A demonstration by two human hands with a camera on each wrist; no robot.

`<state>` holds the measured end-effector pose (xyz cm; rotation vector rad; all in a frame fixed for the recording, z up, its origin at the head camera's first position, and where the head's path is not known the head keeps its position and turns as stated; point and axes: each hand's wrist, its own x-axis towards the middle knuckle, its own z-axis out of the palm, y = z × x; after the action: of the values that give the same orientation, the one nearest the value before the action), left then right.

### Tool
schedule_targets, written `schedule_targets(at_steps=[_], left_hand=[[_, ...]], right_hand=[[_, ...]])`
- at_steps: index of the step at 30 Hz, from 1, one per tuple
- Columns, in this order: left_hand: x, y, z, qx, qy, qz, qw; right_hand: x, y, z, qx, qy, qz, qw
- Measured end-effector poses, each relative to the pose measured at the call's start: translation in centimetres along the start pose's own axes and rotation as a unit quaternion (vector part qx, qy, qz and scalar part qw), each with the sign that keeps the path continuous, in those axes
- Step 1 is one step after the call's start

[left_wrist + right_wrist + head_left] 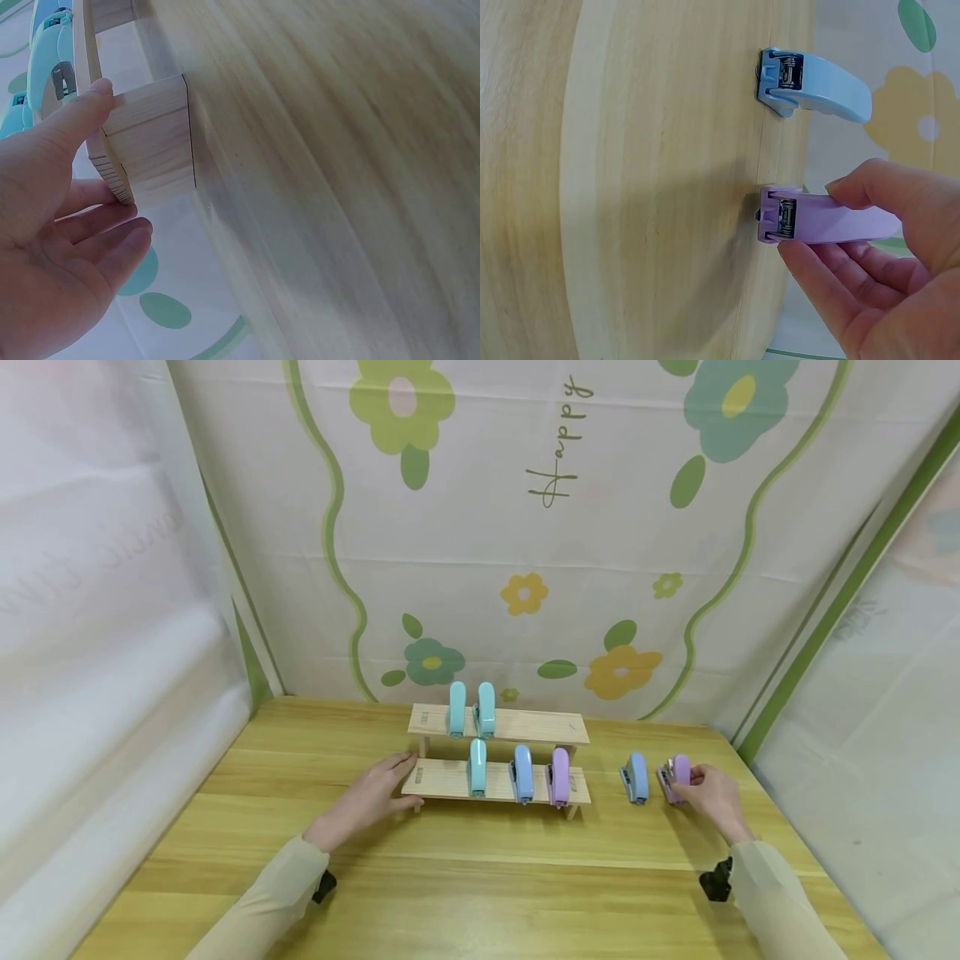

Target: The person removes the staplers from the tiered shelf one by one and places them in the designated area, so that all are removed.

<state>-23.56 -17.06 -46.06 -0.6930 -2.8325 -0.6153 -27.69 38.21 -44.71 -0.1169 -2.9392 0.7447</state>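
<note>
At the right, my right hand (711, 795) pinches a purple stapler (681, 777) between thumb and fingers. The right wrist view shows this purple stapler (840, 220) with its spring end at the tabletop. Just left of it stands a blue stapler (637, 777). My left hand (375, 795) holds the left end of a two-tier wooden rack (442, 785), thumb at the front edge and fingers toward the back. On the lower tier stand a teal stapler (477, 768), a blue stapler (522, 774) and a purple stapler (558, 777). Two teal staplers (486, 710) occupy the upper tier.
The wood-grain table (480, 877) reaches back to a white floral cloth (480, 527). Cloth panels also flank both sides, the right panel (885, 710) close beyond my right hand. Bare board (536, 727) shows on the upper tier right of its staplers.
</note>
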Motion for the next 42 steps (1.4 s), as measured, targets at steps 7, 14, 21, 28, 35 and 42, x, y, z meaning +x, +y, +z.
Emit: schedule_targets(at_steps=[7, 14, 21, 28, 35, 42], left_hand=[[-0.03, -0.01, -0.01, 0.003, 0.008, 0.006, 0.9999], [0.05, -0.07, 0.08, 0.012, 0.008, 0.012, 0.9998], [0.11, -0.07, 0.06, 0.004, -0.001, 0.007, 1.0000], [0.04, -0.01, 0.07, 0.004, 0.006, 0.010, 0.9999], [-0.02, -0.04, 0.11, 0.003, 0.004, 0.007, 1.0000], [-0.06, -0.09, 0.10, 0.001, 0.005, 0.008, 1.0000]], right_hand=[[-0.01, -0.01, -0.04, 0.001, -0.003, 0.003, 1.0000], [0.05, 0.25, 0.19, -0.003, -0.004, 0.006, 1.0000], [-0.28, 0.04, 0.10, -0.003, -0.001, -0.009, 1.0000], [-0.32, 0.13, 0.16, -0.008, 0.003, -0.009, 0.9999], [-0.23, 0.30, 0.22, -0.005, -0.001, -0.003, 1.0000], [-0.14, 0.54, 0.29, -0.003, -0.003, 0.003, 1.0000]])
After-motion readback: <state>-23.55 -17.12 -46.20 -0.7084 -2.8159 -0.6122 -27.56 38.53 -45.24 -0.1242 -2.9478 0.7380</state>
